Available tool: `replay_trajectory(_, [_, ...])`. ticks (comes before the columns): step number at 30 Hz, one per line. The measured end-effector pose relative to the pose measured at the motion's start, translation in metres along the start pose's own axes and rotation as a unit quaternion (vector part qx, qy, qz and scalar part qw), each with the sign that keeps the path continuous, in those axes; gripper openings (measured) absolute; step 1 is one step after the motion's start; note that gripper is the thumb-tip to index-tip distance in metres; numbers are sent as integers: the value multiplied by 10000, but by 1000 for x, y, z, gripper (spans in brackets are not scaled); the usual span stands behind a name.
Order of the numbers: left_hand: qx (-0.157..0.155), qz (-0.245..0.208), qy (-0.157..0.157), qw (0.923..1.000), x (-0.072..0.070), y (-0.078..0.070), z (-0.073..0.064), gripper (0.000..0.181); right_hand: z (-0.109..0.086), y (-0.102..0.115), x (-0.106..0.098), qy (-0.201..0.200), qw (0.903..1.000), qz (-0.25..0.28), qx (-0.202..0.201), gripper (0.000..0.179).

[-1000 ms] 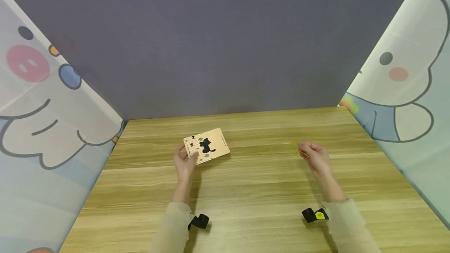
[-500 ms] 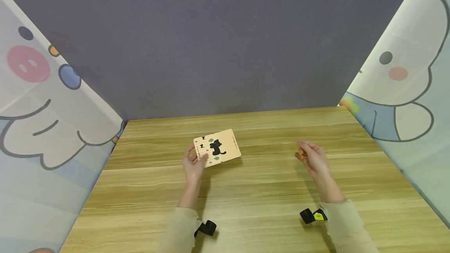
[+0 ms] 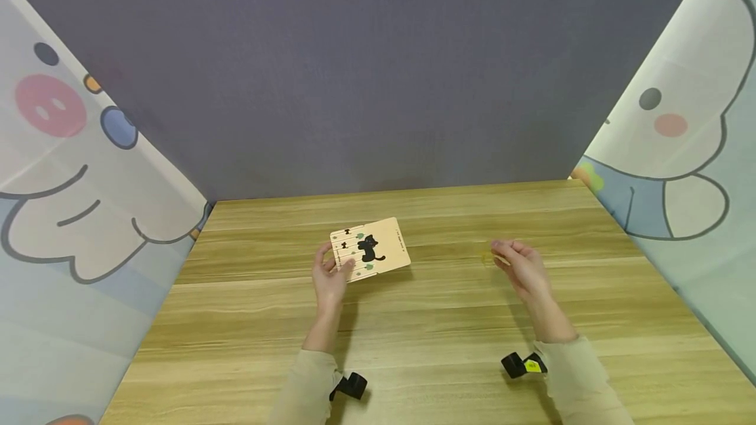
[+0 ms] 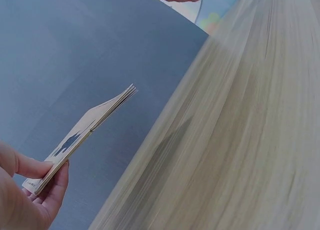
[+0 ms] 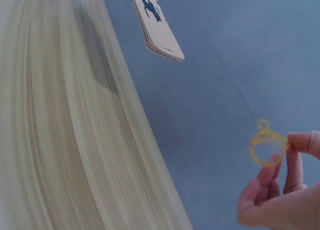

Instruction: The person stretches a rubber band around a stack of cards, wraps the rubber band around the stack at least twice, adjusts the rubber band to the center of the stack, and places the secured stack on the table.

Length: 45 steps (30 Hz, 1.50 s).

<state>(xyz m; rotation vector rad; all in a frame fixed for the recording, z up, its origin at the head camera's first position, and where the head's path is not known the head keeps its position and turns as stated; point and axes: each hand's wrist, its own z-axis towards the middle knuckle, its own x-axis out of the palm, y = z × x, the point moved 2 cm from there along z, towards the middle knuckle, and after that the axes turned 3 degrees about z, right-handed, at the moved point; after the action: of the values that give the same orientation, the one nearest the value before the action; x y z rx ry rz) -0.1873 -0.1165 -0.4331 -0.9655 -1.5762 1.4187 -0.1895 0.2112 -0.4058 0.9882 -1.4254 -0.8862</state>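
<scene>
My left hand [image 3: 331, 284] holds a thin stack of cream cards [image 3: 384, 248] by its near left end, thumb on top and fingers underneath. A black cat and small green shapes are printed on the top card. Several layers show along the edge of the cards [image 4: 112, 107] in the left wrist view, with a small notch midway. The stack is tilted, raised above the table. Off to the right, my right hand [image 3: 525, 271] pinches a thin yellow rubber band [image 5: 255, 151] between thumb and finger. The band is blurred and hangs as one large loop with a smaller one on top.
Beneath both hands lies a wood-grain table [image 3: 437, 320]. A grey upright panel [image 3: 378, 84] stands along its back edge. Cartoon-print sheets [image 3: 53, 228] flank the table on both sides. Black wrist cameras [image 3: 354, 385] sit at the cuffs.
My left hand has moved to the right with the cards, closer to the right hand. The right hand has shifted slightly left, and the rubber band has changed shape in its fingers.
</scene>
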Motion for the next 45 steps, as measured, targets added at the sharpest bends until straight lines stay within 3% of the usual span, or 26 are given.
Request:
replay_trajectory(13, [163,-43,4,9999,2,3,-5,51,3,-4,4,492,9948,888,-60,20])
replay_trajectory(21, [130,-102,65,9998,4,3,-6,51,5,-9,6,573,9939,940,97,22])
replay_trajectory(28, [258,-232,187,9992,7,1,-8,51,6,-13,10,1056,9849,1372,44,31])
replay_trajectory(37, [494,-435,310,9974,11,0,-11,53,6,-19,14,1337,9822,1316,-21,30])
replay_trajectory(45, [436,-450,126,9980,15,0,-12,58,5,-24,17,1599,9830,725,-542,41])
